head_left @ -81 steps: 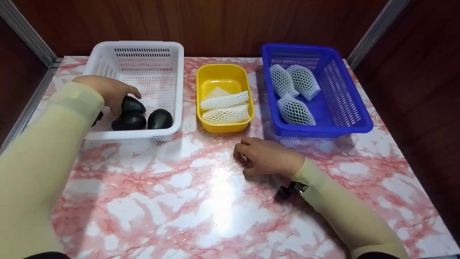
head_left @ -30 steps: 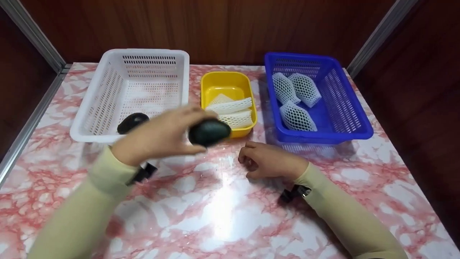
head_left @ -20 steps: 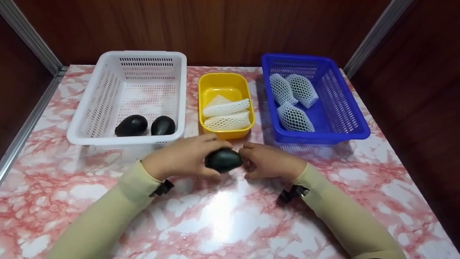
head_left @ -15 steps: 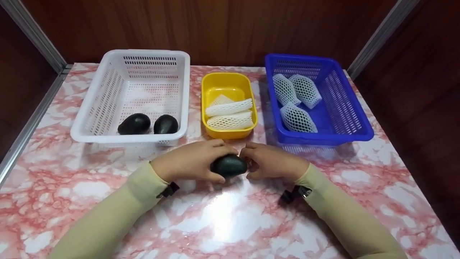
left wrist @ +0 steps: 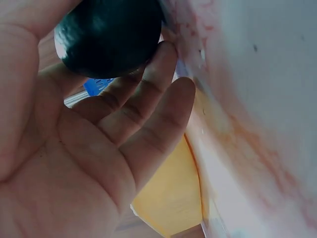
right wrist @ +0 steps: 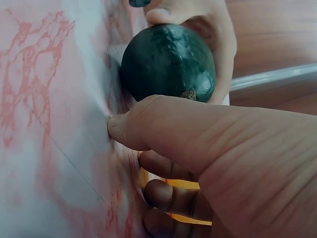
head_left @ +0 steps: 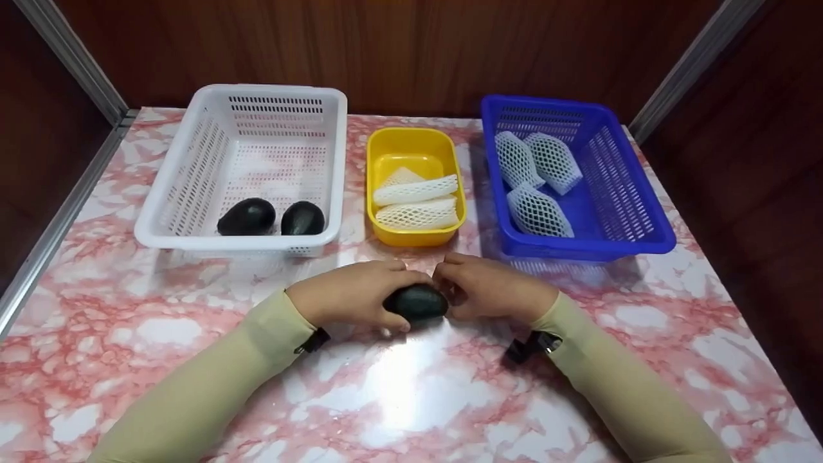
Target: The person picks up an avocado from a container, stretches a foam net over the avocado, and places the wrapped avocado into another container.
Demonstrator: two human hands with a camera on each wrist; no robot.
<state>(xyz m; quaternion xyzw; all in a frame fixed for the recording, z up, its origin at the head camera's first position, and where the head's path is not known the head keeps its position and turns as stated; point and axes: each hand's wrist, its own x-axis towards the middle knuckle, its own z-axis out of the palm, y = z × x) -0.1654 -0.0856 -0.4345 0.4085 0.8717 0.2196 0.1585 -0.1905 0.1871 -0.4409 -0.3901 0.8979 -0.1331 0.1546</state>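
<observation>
In the head view my left hand [head_left: 353,297] grips a dark green avocado [head_left: 418,303] between thumb and fingers, low over the front of the table. Its stem end faces my right hand [head_left: 495,289], whose loosely curled fingers hold nothing and rest at the table just right of the fruit. The right wrist view has the avocado [right wrist: 166,62] close beyond the right thumb [right wrist: 148,124]. Seen from the left wrist, the left fingers [left wrist: 153,119] lie along the fruit's underside. Two more avocados, one of them the left one [head_left: 247,217], lie in the white basket [head_left: 144,228].
A yellow container [head_left: 416,239] with several white foam net sleeves [head_left: 418,214] stands behind the hands. At the back right is a blue basket [head_left: 588,247] holding three net-sleeved avocados, the front one [head_left: 539,211] among them. Wooden walls [head_left: 411,58] enclose the marbled table [head_left: 308,405].
My left hand has taken an avocado out of the white basket and carried it right and down to beside the right hand. The right hand has stayed nearly in place.
</observation>
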